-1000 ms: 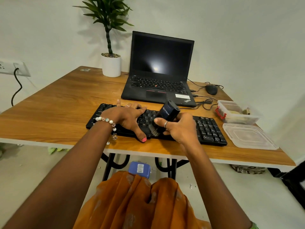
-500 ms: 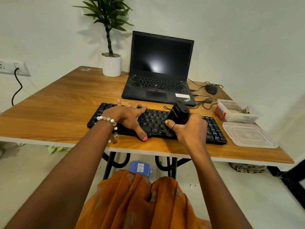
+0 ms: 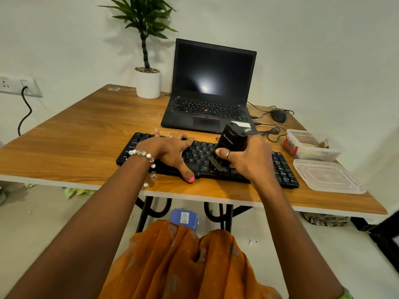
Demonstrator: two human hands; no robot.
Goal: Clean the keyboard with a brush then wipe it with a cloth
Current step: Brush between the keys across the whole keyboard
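I am curling my right hand (image 3: pixel 251 160) around the black brush (image 3: pixel 230 145), bristles touching the black keyboard (image 3: pixel 282 171) at the table's (image 3: pixel 75 134) near edge; my left hand (image 3: pixel 172 151) is pressing down its left half, fingers spread.

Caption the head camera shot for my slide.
Right hand brushes the keyboard with a black brush; left hand steadies it.

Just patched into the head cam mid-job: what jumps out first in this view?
Front and centre, the right hand grips a black brush, its bristles down on the black keyboard at the near edge of the wooden table. The left hand rests flat on the keyboard's left half. Behind them an open laptop shows a dark screen, with a potted plant to its left.
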